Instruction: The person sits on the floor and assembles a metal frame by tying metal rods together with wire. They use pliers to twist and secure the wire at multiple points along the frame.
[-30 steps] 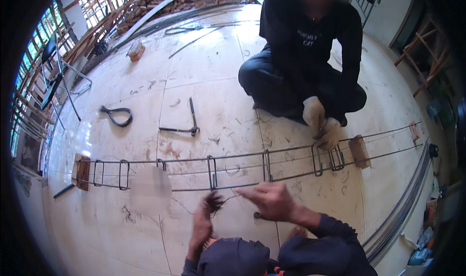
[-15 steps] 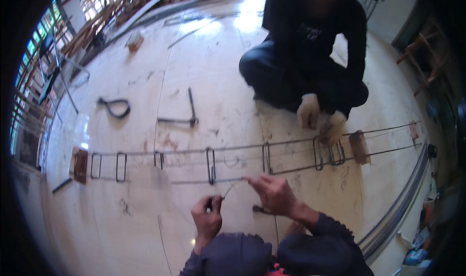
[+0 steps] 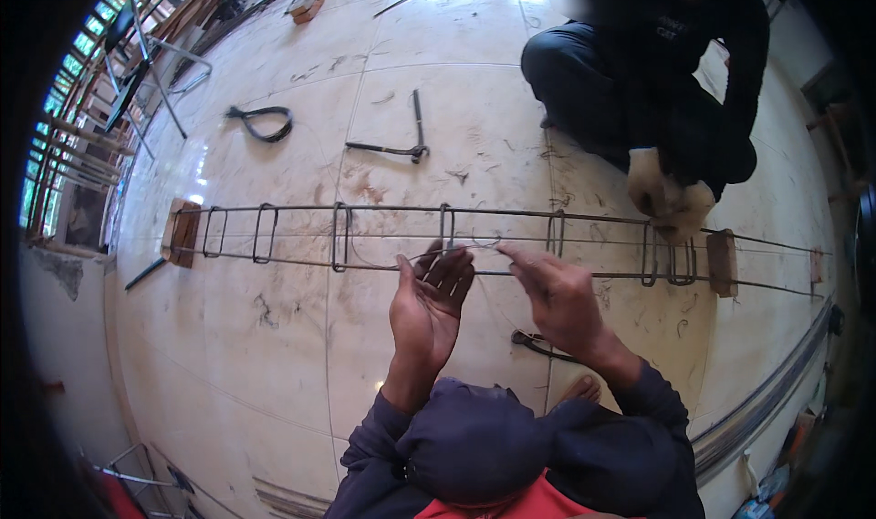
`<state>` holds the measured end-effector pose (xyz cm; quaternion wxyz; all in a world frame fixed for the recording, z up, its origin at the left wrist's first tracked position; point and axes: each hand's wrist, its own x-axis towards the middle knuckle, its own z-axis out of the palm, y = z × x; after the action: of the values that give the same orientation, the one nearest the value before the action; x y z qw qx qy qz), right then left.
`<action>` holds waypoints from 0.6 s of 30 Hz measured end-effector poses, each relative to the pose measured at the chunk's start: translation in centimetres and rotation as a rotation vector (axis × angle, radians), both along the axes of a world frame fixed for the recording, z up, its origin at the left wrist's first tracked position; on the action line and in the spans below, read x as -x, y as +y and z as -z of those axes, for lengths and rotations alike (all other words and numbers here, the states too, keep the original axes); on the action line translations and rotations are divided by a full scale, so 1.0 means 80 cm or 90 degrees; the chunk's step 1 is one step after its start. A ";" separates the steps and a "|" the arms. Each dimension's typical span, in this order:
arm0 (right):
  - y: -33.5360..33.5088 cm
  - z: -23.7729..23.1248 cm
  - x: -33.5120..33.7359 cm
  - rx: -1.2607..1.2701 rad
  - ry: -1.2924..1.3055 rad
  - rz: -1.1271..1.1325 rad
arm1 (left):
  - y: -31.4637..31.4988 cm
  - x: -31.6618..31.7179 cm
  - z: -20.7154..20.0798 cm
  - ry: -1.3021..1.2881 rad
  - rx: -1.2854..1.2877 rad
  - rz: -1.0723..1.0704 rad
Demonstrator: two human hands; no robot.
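Observation:
A thin wire [image 3: 476, 246] stretches between my hands, over the near side of a long steel rebar frame [image 3: 392, 209] with rectangular stirrups. My left hand [image 3: 429, 305] is palm up, fingers stretched out and apart, with the wire passing at its fingertips. The thumb and forefinger of my right hand [image 3: 561, 305] pinch the wire's right part. Close below that hand, dark-handled pincers [image 3: 538, 344] lie on the floor, partly covered by my wrist. One stirrup [image 3: 446, 223] stands just beyond my left fingertips.
Opposite sits a person in dark clothes [image 3: 639, 90], gloved hands [image 3: 671, 200] at the frame's right part. Wooden blocks [image 3: 185, 233] [image 3: 722, 264] support the frame. Spread pincers [image 3: 415, 151] and a looped wire bundle [image 3: 265, 124] lie beyond it. Long rods [image 3: 766, 419] lie at right.
My hands have moved up and closer together over the frame. My left hand has gone from a closed grip to stretched fingers. The view has shifted, and the frame sits higher in it.

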<state>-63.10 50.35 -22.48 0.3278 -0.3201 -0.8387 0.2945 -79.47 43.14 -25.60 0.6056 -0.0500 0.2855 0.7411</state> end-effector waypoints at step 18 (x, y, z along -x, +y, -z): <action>0.010 0.062 0.011 -0.087 -0.379 -0.154 | 0.041 0.011 0.046 0.215 0.095 -0.339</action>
<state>-64.00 51.17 -27.46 0.0520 -0.2671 -0.9475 0.1678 -80.38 46.39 -29.24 0.3294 -0.0432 0.4124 0.8483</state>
